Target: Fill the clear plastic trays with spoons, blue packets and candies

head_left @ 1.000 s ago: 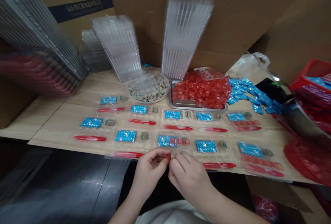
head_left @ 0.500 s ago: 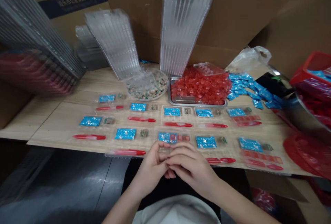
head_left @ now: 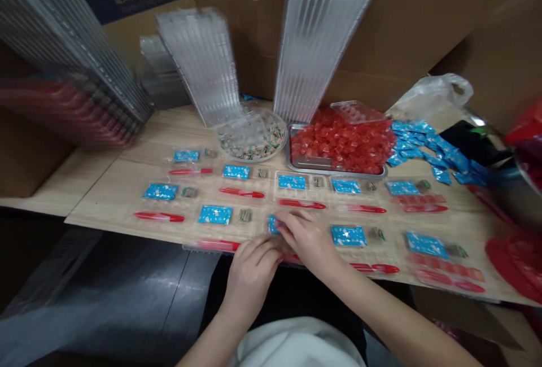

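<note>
Half hidden under the right hand (head_left: 307,240), a blue sachet (head_left: 272,224); blurred at far left, stacked clear plastic trays (head_left: 63,45); cut off by the right edge, a red basket (head_left: 529,124).

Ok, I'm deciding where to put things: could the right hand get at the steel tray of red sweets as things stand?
Probably yes: only flat clear packs lie between the right hand and the steel tray, and nothing tall blocks the way.
</note>
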The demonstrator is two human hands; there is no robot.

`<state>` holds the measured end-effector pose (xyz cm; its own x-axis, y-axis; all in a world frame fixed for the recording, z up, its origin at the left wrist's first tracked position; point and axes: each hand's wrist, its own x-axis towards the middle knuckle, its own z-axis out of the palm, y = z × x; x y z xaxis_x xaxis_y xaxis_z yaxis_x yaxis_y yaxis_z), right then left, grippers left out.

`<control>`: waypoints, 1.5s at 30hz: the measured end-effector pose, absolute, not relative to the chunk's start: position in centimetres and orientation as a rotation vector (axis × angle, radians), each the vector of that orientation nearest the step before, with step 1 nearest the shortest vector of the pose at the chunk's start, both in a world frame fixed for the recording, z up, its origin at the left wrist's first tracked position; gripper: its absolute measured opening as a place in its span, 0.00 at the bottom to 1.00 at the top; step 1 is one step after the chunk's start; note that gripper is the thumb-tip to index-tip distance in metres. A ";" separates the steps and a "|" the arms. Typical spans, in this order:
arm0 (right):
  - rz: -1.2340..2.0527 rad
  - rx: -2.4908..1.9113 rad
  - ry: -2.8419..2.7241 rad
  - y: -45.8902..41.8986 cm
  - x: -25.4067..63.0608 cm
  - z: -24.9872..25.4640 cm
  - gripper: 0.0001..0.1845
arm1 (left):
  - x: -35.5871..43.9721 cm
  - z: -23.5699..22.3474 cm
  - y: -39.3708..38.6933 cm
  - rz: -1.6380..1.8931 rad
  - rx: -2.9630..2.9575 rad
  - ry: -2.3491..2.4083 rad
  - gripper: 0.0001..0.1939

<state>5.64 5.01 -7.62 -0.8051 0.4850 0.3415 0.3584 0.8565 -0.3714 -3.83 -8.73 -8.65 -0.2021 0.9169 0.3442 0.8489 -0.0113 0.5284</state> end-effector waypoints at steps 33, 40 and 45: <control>0.699 -0.825 -2.656 16.2 2.1 -4.4 0.12 | -5.3 -6.7 -5.7 1.567 1.230 1.914 0.11; 0.994 -0.658 -2.421 7.8 6.6 -2.1 0.23 | -5.3 -4.3 -0.1 1.678 0.385 1.251 0.11; 1.267 -0.607 -2.271 7.1 8.3 -2.8 0.20 | -4.2 -4.1 -1.6 1.554 0.141 0.981 0.12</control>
<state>8.33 7.08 -2.76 -0.7935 0.5809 0.1814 0.1507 0.4763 -0.8663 -4.17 -1.59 -4.13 -0.2619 0.8636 -0.4307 -0.7602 0.0904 0.6434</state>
